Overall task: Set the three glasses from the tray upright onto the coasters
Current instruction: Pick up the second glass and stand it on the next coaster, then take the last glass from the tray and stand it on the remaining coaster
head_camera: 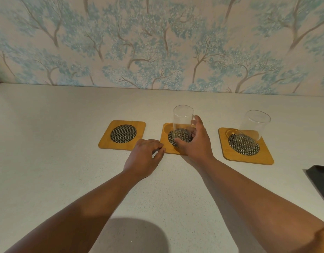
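Three wooden coasters with dark woven centres lie in a row on the white counter. The left coaster [122,134] is bare. On the middle coaster [165,143] stands a clear glass [182,123], upright, with my right hand [196,141] wrapped around its lower part. The right coaster [246,146] carries a second clear glass [251,128], upright and free of any hand. My left hand [144,156] rests with its fingertips on the near left corner of the middle coaster and holds nothing. A third glass is not in view.
A corner of a dark tray [320,179] shows at the right edge. The wall with tree-pattern wallpaper [157,42] rises just behind the counter [48,161].
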### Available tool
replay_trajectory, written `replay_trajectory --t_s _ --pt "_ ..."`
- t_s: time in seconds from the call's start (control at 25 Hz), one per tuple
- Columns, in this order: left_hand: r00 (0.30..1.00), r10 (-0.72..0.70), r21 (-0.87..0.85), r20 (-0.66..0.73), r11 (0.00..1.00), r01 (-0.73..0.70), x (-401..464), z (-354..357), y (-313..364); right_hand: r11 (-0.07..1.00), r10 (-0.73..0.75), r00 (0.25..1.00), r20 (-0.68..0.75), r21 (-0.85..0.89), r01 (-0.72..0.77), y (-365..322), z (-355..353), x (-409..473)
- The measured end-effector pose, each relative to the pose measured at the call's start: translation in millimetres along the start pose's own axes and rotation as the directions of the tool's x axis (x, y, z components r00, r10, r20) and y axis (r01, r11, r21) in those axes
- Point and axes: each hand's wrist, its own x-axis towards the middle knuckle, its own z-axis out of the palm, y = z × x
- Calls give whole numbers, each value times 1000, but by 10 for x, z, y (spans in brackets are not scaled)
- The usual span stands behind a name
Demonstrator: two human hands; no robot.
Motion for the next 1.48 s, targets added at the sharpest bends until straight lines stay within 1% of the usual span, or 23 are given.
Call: replay_trajectory --t_s 0.12,0.2,0.28,0.4,0.48,0.56,0.64,0.76,0.84,0.92,1.0,1.04,1.12,1.2,1.28,1.36,1.48 --pt "1000 13 -5 2 1000 -13 0 -7 -4 998 -54 997 -60 9 55 -55 -19 -78" --pt "1000 22 23 -12 999 -22 4 -2 -4 995 -100 989 -108 -23 98 -75 -42 -127" --pt "998 38 62 -55 997 -34 -9 -5 28 990 -131 979 -158 -68 121 -109 -88 -202" --pt "974 147 140 -172 982 -124 -48 -43 70 982 -169 976 -140 -113 154 -149 -234 -359" --pt "950 250 206 -189 956 -210 -94 -78 153 971 -210 972 -109 -141 194 -175 -396 -494" --pt "935 306 234 -179 936 -262 -132 -45 383 956 -262 960 -98 -165 244 -209 -627 -604" --pt "933 317 175 -173 942 -288 -148 68 769 931 -325 940 -105 -210 299 -236 -888 -696" --pt "926 332 -31 -179 939 -343 -149 374 1569 911 -356 925 -130 -267 313 -196 -1432 -898" --pt "936 314 -142 -162 931 -337 -158 600 2037 906 -342 928 -148 -314 284 -125 -1845 -1011" --pt "946 302 -225 -115 920 -321 -175 843 2439 898 -326 926 -193 -368 240 12 -2302 -1122" --pt "955 294 -258 -38 920 -293 -207 1066 2772 889 -285 930 -230 -428 166 180 -2753 -1232" --pt "957 291 -254 25 927 -275 -215 1177 2929 880 -245 941 -234 -461 114 269 -2974 -1281" --pt "944 285 -196 166 948 -252 -231 1410 3234 824 -141 968 -205 -567 0 471 -3427 -1363" --pt "928 265 -106 262 964 -246 -247 1590 3446 696 -41 989 -140 -715 -73 652 -3807 -1396" --pt "922 255 -22 291 965 -260 -238 1710 3583 558 23 996 -90 -825 -87 827 -4131 -1410" --pt "917 272 52 290 953 -299 -231 1768 3647 446 57 997 -49 -892 -69 978 -4377 -1397" --pt "906 280 130 317 933 -335 -248 1829 3692 355 125 992 4 -934 -41 1139 -4653 -1367"
